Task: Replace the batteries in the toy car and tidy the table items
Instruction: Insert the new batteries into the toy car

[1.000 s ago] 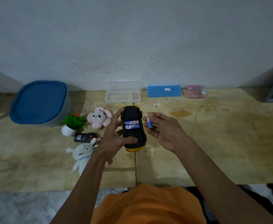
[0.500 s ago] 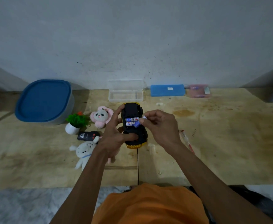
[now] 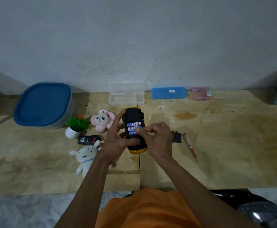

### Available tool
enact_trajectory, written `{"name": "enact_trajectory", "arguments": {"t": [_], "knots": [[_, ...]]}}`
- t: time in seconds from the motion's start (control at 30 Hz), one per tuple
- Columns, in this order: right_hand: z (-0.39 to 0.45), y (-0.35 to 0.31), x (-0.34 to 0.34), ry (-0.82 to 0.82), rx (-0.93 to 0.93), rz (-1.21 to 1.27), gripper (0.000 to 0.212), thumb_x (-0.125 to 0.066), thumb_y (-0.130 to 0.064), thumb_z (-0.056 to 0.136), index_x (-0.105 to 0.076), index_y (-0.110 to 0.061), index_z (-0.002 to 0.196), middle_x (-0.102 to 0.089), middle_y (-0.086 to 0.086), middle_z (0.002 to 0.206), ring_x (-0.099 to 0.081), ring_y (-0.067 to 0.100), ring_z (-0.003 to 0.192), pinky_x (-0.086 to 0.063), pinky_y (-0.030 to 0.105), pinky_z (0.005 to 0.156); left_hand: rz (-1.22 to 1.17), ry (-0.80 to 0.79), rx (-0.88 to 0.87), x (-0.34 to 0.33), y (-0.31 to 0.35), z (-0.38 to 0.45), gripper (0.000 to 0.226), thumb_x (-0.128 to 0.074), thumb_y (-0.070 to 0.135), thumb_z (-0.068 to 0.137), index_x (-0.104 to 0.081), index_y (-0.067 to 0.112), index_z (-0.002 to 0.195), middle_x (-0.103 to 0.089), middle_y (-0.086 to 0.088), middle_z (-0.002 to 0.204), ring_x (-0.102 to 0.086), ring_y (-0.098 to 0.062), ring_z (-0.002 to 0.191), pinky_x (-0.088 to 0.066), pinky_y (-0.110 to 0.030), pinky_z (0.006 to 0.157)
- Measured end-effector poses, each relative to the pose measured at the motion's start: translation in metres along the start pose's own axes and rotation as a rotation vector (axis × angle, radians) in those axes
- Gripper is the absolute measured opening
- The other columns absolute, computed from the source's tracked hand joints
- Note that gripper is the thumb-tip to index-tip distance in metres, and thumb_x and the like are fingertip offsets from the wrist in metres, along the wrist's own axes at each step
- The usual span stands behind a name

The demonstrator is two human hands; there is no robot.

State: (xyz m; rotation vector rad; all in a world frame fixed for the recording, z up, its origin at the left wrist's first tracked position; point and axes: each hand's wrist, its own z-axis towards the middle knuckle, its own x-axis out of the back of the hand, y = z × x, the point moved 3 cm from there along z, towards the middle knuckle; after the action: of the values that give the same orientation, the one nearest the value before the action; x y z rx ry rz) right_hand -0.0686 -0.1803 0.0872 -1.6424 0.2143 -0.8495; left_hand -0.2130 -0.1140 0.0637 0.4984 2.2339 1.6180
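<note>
Pressing the third battery (image 3: 132,132) into place, my right hand (image 3: 157,139) pinched its end with thumb and forefinger while my left hand (image 3: 118,142) kept a closed grip around the toy car (image 3: 134,116), which I held belly-up just above the table (image 3: 233,145). Two batteries (image 3: 134,126) already lay seated in the open compartment, so I judged the swap nearly done; the next move called for snapping this cell flat, then fitting the black cover (image 3: 177,137) lying just right of my wrist, near the screwdriver (image 3: 190,147). Left of the car sat a white plush (image 3: 85,157), a remote (image 3: 88,139), a potted plant (image 3: 75,127) and a pink plush (image 3: 101,120). Farther back, a blue-lidded tub (image 3: 43,104), a clear case (image 3: 126,96) and a blue box (image 3: 168,93) stood along the grey wall (image 3: 134,38).
</note>
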Motion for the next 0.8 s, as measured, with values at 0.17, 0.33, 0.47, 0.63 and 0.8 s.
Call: {"name": "enact_trajectory", "arguments": {"t": [0.17, 0.33, 0.47, 0.63, 0.8], "knots": [[0.012, 0.007, -0.003, -0.151, -0.159, 0.046, 0.024, -0.093, -0.031, 0.064, -0.074, -0.015, 0.063, -0.070, 0.002, 0.074, -0.069, 0.015, 0.076, -0.060, 0.035, 0.072, 0.012, 0.011, -0.011, 0.002, -0.003, -0.003, 0.113, -0.089, 0.011, 0.050, -0.042, 0.049, 0.145, -0.057, -0.009, 0.136, -0.062, -0.038, 0.118, -0.058, -0.058, 0.090], [0.017, 0.007, -0.004, -0.187, -0.317, 0.192, 0.030, -0.097, -0.020, 0.056, -0.070, -0.012, 0.067, -0.068, 0.000, 0.066, -0.066, 0.012, 0.065, -0.060, 0.031, 0.065, -0.003, 0.012, -0.023, 0.003, -0.002, -0.001, 0.113, -0.088, 0.007, 0.047, -0.046, 0.051, 0.142, -0.059, -0.010, 0.134, -0.063, -0.038, 0.117, -0.057, -0.059, 0.090], [0.019, 0.007, -0.003, -0.162, -0.178, 0.112, 0.043, -0.096, -0.031, 0.057, -0.076, -0.031, 0.094, -0.055, -0.002, 0.082, -0.054, 0.011, 0.076, -0.055, 0.030, 0.070, -0.035, 0.001, -0.009, 0.005, 0.000, 0.000, 0.114, -0.088, 0.006, 0.047, -0.045, 0.049, 0.143, -0.058, -0.012, 0.135, -0.062, -0.039, 0.118, -0.056, -0.060, 0.091], [0.021, 0.007, -0.011, -0.072, -0.214, 0.191, 0.034, -0.094, -0.028, 0.062, -0.075, -0.037, 0.088, -0.057, -0.001, 0.083, -0.059, 0.016, 0.077, -0.060, 0.046, 0.075, -0.032, -0.024, -0.044, 0.000, 0.000, -0.002, 0.114, -0.088, 0.003, 0.050, -0.044, 0.043, 0.147, -0.059, -0.010, 0.136, -0.062, -0.035, 0.120, -0.057, -0.058, 0.091], [0.021, 0.009, -0.010, -0.098, -0.002, 0.040, 0.029, -0.090, -0.026, 0.071, -0.078, -0.025, 0.097, -0.055, -0.004, 0.087, -0.054, 0.003, 0.077, -0.050, 0.026, 0.072, -0.075, -0.005, -0.044, -0.005, -0.007, -0.004, 0.111, -0.088, 0.003, 0.049, -0.047, 0.042, 0.144, -0.060, -0.005, 0.139, -0.063, -0.033, 0.119, -0.059, -0.049, 0.086]]}}
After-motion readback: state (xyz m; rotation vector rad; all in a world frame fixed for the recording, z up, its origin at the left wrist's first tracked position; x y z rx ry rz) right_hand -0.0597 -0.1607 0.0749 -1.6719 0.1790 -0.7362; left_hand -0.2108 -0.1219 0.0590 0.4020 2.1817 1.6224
